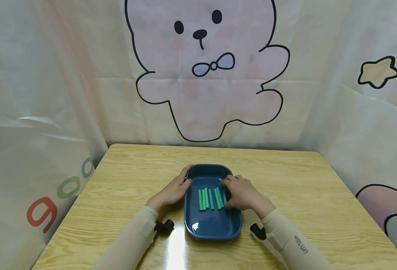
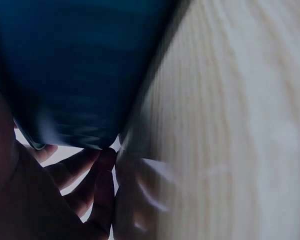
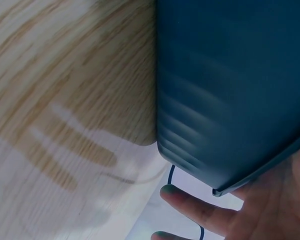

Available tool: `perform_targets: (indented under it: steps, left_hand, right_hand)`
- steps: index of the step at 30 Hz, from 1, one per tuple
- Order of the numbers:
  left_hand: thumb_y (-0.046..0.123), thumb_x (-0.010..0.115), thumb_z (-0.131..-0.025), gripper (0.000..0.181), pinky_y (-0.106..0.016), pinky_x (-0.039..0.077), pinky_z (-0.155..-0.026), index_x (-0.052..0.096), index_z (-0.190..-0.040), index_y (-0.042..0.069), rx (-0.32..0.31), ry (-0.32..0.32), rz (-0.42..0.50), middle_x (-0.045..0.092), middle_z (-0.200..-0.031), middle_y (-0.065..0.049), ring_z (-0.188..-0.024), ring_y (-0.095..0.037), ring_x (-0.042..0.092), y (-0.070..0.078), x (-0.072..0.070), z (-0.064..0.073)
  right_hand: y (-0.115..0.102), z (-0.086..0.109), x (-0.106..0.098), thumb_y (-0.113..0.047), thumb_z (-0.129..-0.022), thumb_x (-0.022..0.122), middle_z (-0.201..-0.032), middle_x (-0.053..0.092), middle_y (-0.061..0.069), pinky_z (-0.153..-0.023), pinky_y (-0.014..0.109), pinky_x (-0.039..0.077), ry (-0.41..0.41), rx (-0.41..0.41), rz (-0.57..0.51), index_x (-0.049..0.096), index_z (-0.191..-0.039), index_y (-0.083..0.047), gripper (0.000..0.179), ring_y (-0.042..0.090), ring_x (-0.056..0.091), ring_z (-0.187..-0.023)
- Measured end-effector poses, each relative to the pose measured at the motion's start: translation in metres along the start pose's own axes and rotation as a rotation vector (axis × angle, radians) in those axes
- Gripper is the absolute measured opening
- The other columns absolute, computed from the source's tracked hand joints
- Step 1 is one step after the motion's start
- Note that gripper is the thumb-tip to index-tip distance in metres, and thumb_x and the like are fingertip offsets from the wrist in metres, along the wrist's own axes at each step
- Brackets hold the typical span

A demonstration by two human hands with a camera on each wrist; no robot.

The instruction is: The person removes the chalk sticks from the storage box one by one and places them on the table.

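Note:
A dark blue rectangular tray with raised walls stands on the table. Several slim green and teal sticks, resembling chalk, lie side by side across its middle. My left hand holds the tray's left wall, thumb at the rim and fingers along the outside. Over the right wall reaches my right hand, its thumb and index finger at the two ends of the rightmost green stick. That stick is partly hidden. In the right wrist view, outstretched fingers beyond the wall show green on their tips.
The wooden table extends around the tray on all sides. A printed curtain hangs behind it and along both sides. Black wrist cameras sit on both forearms, low over the table.

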State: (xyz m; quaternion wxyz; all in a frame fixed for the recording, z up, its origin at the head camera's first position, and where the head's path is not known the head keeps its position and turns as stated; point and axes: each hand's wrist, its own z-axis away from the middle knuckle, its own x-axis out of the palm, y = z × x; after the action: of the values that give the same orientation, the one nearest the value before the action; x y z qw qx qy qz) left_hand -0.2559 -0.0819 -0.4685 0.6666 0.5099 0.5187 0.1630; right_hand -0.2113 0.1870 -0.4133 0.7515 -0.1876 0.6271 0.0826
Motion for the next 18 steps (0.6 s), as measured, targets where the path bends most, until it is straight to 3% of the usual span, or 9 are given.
perform_targets:
  steps: [18]
  left_hand:
    - [0.020,0.035,-0.113,0.057,-0.055,0.029,-0.125,0.016,-0.167,0.022,0.020,-0.002,0.028,0.034,-0.167,-0.010,-0.154,-0.029,0.034,-0.0066,-0.0007,-0.0029]
  right_hand:
    - [0.0001,-0.0032,-0.0004,-0.031,-0.080,0.091,-0.138,0.061,0.013,-0.102,0.060,0.047,-0.030,-0.015,0.011,0.065,-0.136,-0.009,0.065,0.039,0.056,-0.125]
